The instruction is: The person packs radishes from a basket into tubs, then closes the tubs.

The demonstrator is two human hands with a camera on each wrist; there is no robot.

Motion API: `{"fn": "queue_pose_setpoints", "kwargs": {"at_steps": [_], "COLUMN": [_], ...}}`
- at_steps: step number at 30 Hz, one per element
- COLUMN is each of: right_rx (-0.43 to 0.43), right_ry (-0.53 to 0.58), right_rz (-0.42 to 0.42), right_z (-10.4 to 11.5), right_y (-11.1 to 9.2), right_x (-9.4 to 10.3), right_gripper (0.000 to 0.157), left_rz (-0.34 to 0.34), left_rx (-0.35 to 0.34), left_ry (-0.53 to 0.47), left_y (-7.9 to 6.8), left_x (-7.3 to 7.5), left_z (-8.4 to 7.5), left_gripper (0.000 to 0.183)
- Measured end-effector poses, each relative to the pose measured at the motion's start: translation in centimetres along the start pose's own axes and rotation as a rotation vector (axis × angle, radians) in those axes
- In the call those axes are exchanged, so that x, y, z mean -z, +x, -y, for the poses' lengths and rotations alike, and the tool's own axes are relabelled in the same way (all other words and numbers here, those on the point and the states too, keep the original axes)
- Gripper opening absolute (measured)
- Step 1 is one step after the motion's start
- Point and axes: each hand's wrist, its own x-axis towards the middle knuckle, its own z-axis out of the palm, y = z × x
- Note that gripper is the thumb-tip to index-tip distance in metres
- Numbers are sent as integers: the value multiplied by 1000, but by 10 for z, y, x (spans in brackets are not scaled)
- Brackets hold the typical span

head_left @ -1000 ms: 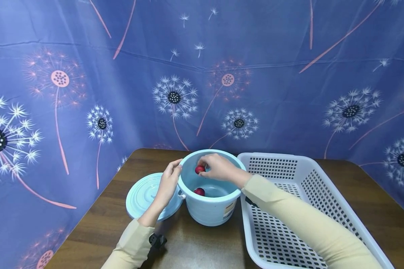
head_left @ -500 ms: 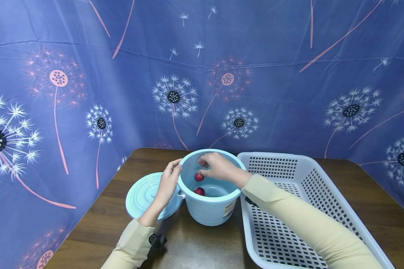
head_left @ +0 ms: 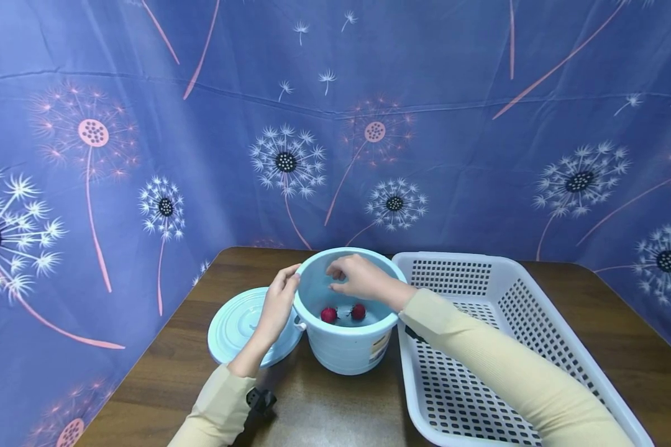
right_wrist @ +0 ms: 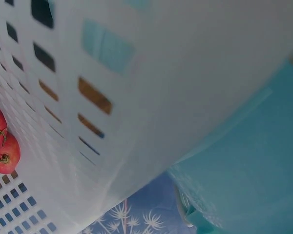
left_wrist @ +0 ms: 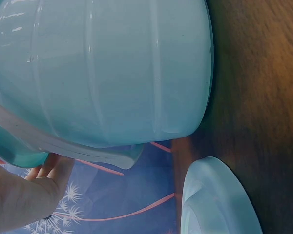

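A light blue bucket (head_left: 343, 354) stands on the wooden table. My left hand (head_left: 279, 301) grips its rim on the left side; in the left wrist view, the fingers (left_wrist: 51, 168) bend round the rim near the bucket's handle (left_wrist: 93, 153). Just inside the bucket's mouth hovers my right hand (head_left: 360, 279), fingers loosely bent with nothing between them. Below it, two small dark red, round fruits with short stalks lie on the bucket's bottom, one at left (head_left: 328, 315) and one at right (head_left: 358, 311). The right wrist view does not show the right hand.
The bucket's round lid (head_left: 232, 326) lies flat at its left, partly behind the left forearm. A large perforated plastic basket (head_left: 447, 256) stands close at the right, under the right sleeve (head_left: 497, 354). Red fruits (right_wrist: 7, 153) lie inside that basket. A patterned blue cloth (head_left: 453, 155) hangs behind.
The red fruit that my right hand held has left the fingers and dropped into the bucket beside the other one. My left hand has stayed on the rim.
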Motion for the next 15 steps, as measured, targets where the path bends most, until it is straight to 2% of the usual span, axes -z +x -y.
{"fn": "queue_pose_setpoints", "kwargs": {"at_steps": [15], "right_rx": [-7], "right_ry": [16], "right_rz": [9], "right_z": [1], "right_y": [-1], "right_x": [0], "right_gripper": [31], "left_rz": [-7], "left_rx": [-5], "left_ry": [-11], "left_y": [-2], "left_x": [0], "left_z": [-1], "left_gripper": [39]}}
